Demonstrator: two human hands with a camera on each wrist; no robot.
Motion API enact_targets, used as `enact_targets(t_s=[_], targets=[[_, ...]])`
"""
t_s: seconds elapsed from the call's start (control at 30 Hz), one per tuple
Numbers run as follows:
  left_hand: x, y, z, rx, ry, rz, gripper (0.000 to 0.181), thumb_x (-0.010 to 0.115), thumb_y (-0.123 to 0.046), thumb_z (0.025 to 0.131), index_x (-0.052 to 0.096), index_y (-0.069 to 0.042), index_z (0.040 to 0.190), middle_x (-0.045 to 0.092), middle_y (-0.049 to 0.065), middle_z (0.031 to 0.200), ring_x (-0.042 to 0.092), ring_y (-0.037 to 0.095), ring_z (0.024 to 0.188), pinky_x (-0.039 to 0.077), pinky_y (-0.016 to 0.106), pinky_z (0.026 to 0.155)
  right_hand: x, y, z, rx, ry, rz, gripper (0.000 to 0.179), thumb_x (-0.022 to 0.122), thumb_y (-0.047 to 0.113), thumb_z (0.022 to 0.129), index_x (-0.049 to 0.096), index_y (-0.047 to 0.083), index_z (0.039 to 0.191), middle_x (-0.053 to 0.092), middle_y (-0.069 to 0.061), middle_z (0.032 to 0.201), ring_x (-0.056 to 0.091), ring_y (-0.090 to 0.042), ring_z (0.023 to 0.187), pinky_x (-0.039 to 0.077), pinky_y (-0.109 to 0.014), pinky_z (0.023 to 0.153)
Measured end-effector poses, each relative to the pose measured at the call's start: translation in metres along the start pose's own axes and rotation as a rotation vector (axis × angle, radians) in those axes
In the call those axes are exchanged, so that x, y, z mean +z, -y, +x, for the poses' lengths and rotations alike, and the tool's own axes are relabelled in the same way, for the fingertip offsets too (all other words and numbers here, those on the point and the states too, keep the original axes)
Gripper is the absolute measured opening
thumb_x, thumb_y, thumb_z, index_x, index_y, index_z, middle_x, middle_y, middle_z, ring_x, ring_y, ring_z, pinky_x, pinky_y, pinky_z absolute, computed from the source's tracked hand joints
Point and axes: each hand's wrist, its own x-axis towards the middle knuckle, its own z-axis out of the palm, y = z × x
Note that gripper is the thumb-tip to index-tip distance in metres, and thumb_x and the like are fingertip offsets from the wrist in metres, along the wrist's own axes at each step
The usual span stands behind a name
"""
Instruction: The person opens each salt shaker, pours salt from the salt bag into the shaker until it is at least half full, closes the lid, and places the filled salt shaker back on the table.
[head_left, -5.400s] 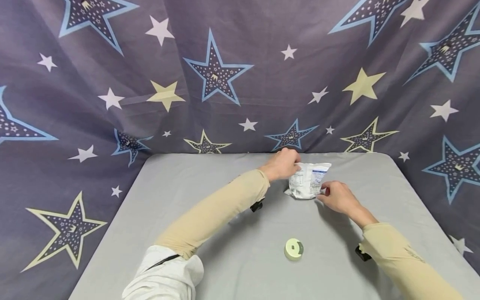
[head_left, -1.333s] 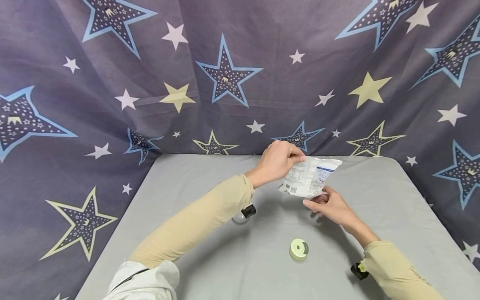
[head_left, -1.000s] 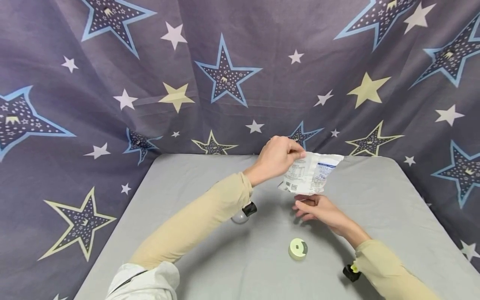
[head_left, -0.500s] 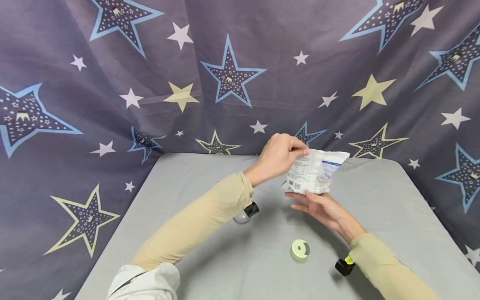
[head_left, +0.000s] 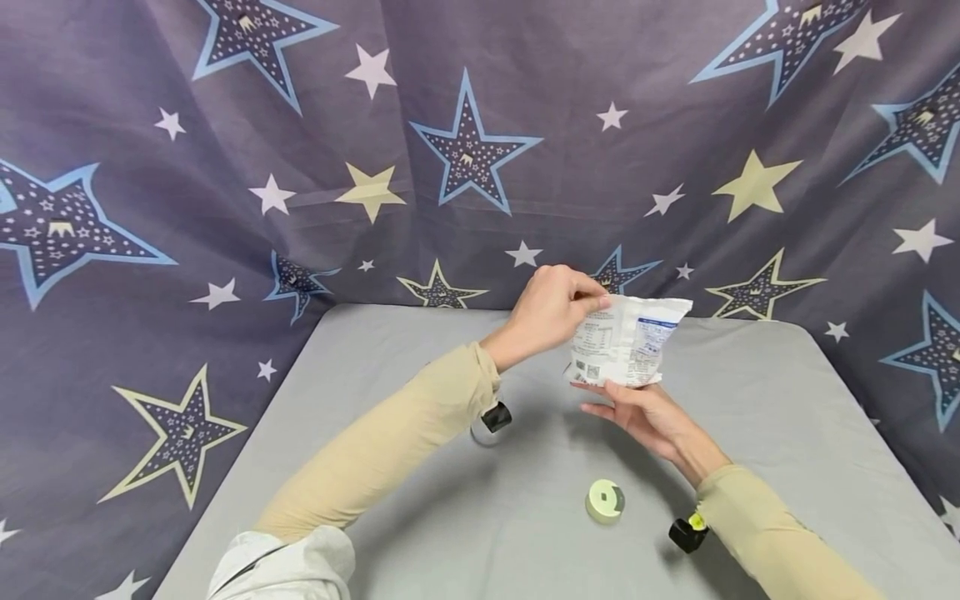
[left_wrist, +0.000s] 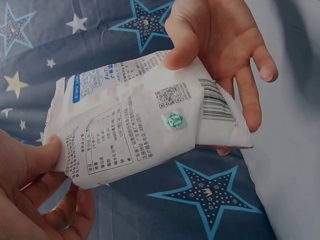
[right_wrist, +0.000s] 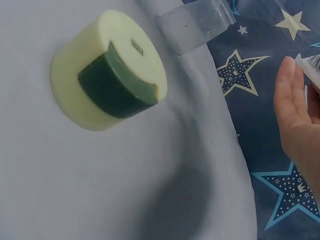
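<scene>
Both arms [head_left: 382,442] extended forward, left grip [head_left: 551,308] pinching, right grip [head_left: 652,421] lower, outer fingers [left_wrist: 247,97] spread.

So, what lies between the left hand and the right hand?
The white printed packet; in the head view, the left hand and right hand both hold it.

White bag [head_left: 624,343], black print, blue band, green mark; creased, slightly tilted, held up above grey table [head_left: 517,533].

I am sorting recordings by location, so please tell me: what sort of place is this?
Probably a small indoor recording corner: a star-patterned cloth hangs behind and beside a grey-covered surface, and a black wrist device looks like a camera.
</scene>
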Motion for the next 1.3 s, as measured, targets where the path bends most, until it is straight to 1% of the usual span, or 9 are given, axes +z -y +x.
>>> enact_targets(t_s=[0.23, 0.33, 0.43, 0.57, 0.67, 0.87, 0.97, 1.17, 1.3], targets=[[-0.006, 0.005, -0.005, -0.027, 0.026, -0.003, 0.012, 0.076, -0.019, 0.1, 0.085, -0.012, 0.105, 0.079, -0.001, 0.094, 0.061, 0.008, 0.072, 0.046, 0.023, 0.062, 0.005, -0.004, 0.004, 0.002, -0.04, -0.023, 0.051, 0.051, -0.003, 0.108, 0.051, 0.023, 0.152, 0.059, -0.005, 0.149, 0.059, -0.03, 0.133, 0.049, -0.053, 0.106], [-0.01, 0.007, -0.008, -0.036, 0.041, -0.002, 0.012, 0.076, -0.017, 0.1, 0.085, -0.011, 0.106, 0.079, 0.0, 0.095, 0.062, 0.009, 0.072, 0.046, 0.023, 0.062, 0.006, -0.006, 0.005, 0.005, -0.043, -0.047, 0.052, 0.05, -0.005, 0.107, 0.052, 0.021, 0.152, 0.061, -0.006, 0.147, 0.06, -0.031, 0.131, 0.051, -0.052, 0.104], [-0.013, 0.011, -0.01, -0.039, 0.067, -0.001, 0.013, 0.075, -0.016, 0.101, 0.084, -0.01, 0.106, 0.079, 0.002, 0.097, 0.063, 0.009, 0.073, 0.046, 0.023, 0.063, 0.007, -0.007, 0.006, 0.015, -0.052, -0.077, 0.051, 0.052, -0.006, 0.106, 0.055, 0.021, 0.149, 0.064, -0.006, 0.143, 0.063, -0.029, 0.128, 0.055, -0.047, 0.098], [-0.017, 0.016, -0.013, -0.038, 0.109, 0.005, 0.014, 0.073, -0.015, 0.102, 0.084, -0.008, 0.107, 0.08, 0.004, 0.098, 0.064, 0.01, 0.072, 0.045, 0.023, 0.063, 0.009, -0.008, 0.006, 0.036, -0.083, -0.107, 0.048, 0.057, -0.006, 0.104, 0.061, 0.022, 0.142, 0.069, -0.005, 0.136, 0.067, -0.026, 0.121, 0.059, -0.04, 0.087], [-0.02, 0.02, -0.015, -0.041, 0.122, 0.016, 0.014, 0.074, -0.015, 0.101, 0.084, -0.008, 0.107, 0.08, 0.004, 0.098, 0.064, 0.011, 0.069, 0.044, 0.024, 0.062, 0.01, -0.008, 0.006, 0.051, -0.104, -0.117, 0.047, 0.059, -0.008, 0.103, 0.063, 0.023, 0.139, 0.07, -0.005, 0.133, 0.068, -0.026, 0.117, 0.059, -0.038, 0.083], [-0.024, 0.024, -0.019, -0.055, 0.132, 0.023, 0.012, 0.075, -0.015, 0.101, 0.084, -0.008, 0.105, 0.08, 0.003, 0.095, 0.066, 0.008, 0.071, 0.047, 0.023, 0.062, 0.014, -0.01, 0.008, 0.069, -0.139, -0.13, 0.046, 0.061, -0.009, 0.101, 0.067, 0.023, 0.133, 0.073, -0.004, 0.126, 0.07, -0.023, 0.11, 0.06, -0.037, 0.079], [-0.025, 0.025, -0.021, -0.065, 0.141, 0.019, 0.013, 0.074, -0.015, 0.101, 0.084, -0.008, 0.105, 0.08, 0.004, 0.096, 0.067, 0.009, 0.071, 0.046, 0.022, 0.061, 0.015, -0.011, 0.009, 0.077, -0.158, -0.136, 0.045, 0.061, -0.009, 0.101, 0.068, 0.024, 0.131, 0.074, -0.003, 0.124, 0.071, -0.022, 0.108, 0.06, -0.036, 0.078], [-0.026, 0.028, -0.023, -0.064, 0.136, 0.027, 0.014, 0.074, -0.015, 0.101, 0.084, -0.008, 0.108, 0.08, 0.005, 0.1, 0.068, 0.009, 0.076, 0.047, 0.022, 0.065, 0.017, -0.013, 0.009, 0.076, -0.163, -0.14, 0.044, 0.06, -0.008, 0.101, 0.069, 0.024, 0.13, 0.074, -0.002, 0.124, 0.072, -0.021, 0.108, 0.06, -0.036, 0.078], [-0.027, 0.031, -0.025, -0.066, 0.135, 0.037, 0.014, 0.074, -0.016, 0.101, 0.083, -0.008, 0.109, 0.08, 0.005, 0.1, 0.066, 0.01, 0.076, 0.047, 0.022, 0.066, 0.018, -0.014, 0.01, 0.073, -0.172, -0.145, 0.046, 0.06, -0.008, 0.101, 0.068, 0.024, 0.132, 0.074, -0.003, 0.125, 0.072, -0.023, 0.109, 0.061, -0.036, 0.077]])
